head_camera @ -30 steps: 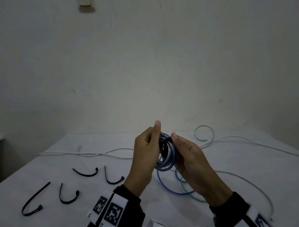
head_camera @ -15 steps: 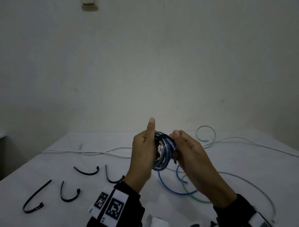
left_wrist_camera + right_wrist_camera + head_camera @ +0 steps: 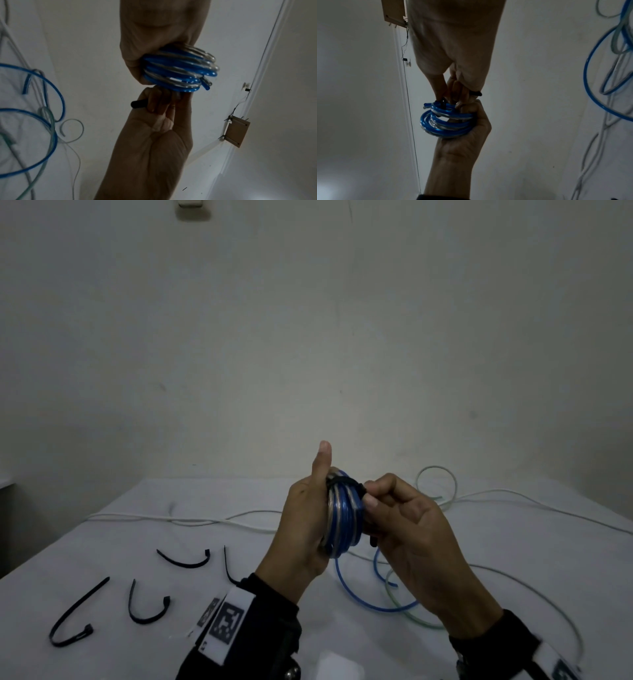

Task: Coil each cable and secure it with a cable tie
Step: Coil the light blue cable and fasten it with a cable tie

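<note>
A tight coil of blue and clear cable (image 3: pixel 344 515) is held upright above the table, gripped from the left by my left hand (image 3: pixel 305 525) with its thumb pointing up. A black cable tie (image 3: pixel 346 482) wraps over the top of the coil. My right hand (image 3: pixel 373 498) pinches the tie at the coil's right side, and the tie's tail (image 3: pixel 371 542) sticks out below the fingers. The left wrist view shows the coil (image 3: pixel 180 70) with two cut cable ends poking out. The right wrist view shows the tie (image 3: pixel 442 104) crossing the coil (image 3: pixel 445 121).
Several loose black cable ties (image 3: pixel 147 607) lie on the white table (image 3: pixel 102 525) at the left. A loose blue cable (image 3: pixel 370 594), a pale green one (image 3: pixel 407 614) and long white cables (image 3: pixel 205 520) sprawl under and behind my hands. A bare wall stands behind.
Both hands have lifted a little and turned the coil edge-on. My left thumb has straightened upward. The black tie now shows across the coil's top, with my right fingers pinching it.
</note>
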